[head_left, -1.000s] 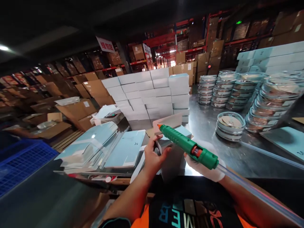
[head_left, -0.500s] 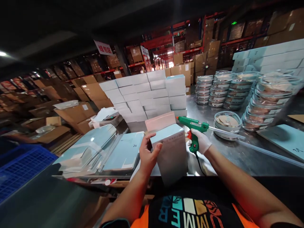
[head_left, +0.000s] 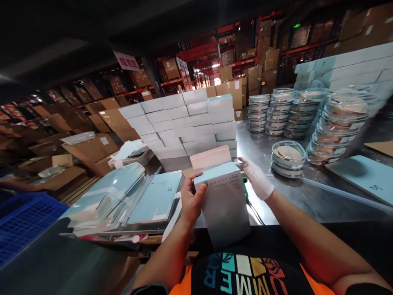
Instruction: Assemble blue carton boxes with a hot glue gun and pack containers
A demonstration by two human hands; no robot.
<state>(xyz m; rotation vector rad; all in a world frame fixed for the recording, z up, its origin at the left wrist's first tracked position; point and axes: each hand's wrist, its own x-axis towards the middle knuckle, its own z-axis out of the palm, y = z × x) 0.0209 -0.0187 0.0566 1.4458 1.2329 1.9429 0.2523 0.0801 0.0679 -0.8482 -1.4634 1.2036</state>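
Warehouse racking surrounds a steel table (head_left: 307,196). Left hand (head_left: 190,200) grips the upright box (head_left: 222,205) by its left edge, thumb across the front, steadying it at the table's near edge. Gloved right hand (head_left: 258,180) is spread flat, empty, just right of the box top, above a partly hidden green tool (head_left: 245,186). Flat cartons (head_left: 156,196) lie left; lidded dishes (head_left: 287,157) stand stacked right.

1. A box (head_left: 225,205) stands at the table's (head_left: 310,196) near edge, frame centre.
2. Flat sleeves (head_left: 129,192) lie left of it.
3. Stacked boxes (head_left: 184,123) rise behind.
4. Lidded dishes (head_left: 307,114) stack at upper right.
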